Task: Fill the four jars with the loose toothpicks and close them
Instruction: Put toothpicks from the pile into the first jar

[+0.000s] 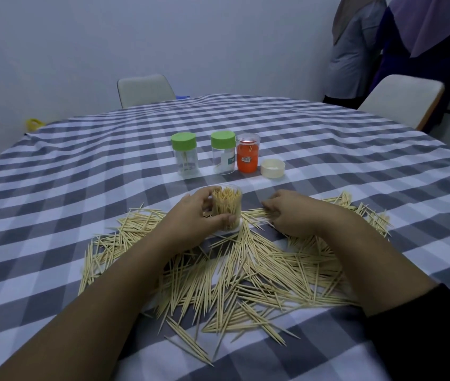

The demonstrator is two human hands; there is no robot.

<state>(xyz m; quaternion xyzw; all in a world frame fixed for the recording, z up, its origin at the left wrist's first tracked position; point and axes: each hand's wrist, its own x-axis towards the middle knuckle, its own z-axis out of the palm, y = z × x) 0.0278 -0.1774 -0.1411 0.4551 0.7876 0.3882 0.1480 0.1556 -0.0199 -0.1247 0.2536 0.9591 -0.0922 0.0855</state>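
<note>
While most of the loose toothpicks [235, 268] lie strewn across the checked surface [53, 166], I judge the job well short of half done.

Left to right, far row: a clear jar with a green lid [184, 154], capped, only a few sticks visible inside. Beside it, a second green-lidded jar [222, 152], capped, looks close to empty; a label hides part of it. Touching or just beside that one, the orange jar [248, 153], clear cap on, contents hard to read through the tint. A loose white lid [272, 168] sits just right of it, open side up, probably the cover for the jar I hold.

Near row: my left hand [199, 213] wraps the open clear jar [226, 207], fingers [204, 193] curled round its far side, thumb across the front. It stands upright on the surface at the top edge of the pile, packed nearly full, stick tips at the rim.

My right hand [292, 213] lies palm down just right of that jar, fingers bent and drawn together over a small bundle of sticks at the pile's edge. Whether they have pinched the bundle or only rest on it, I cannot tell.

Left to do, by my reckoning: top off and cap this jar, then open, fill and close the others.
</note>
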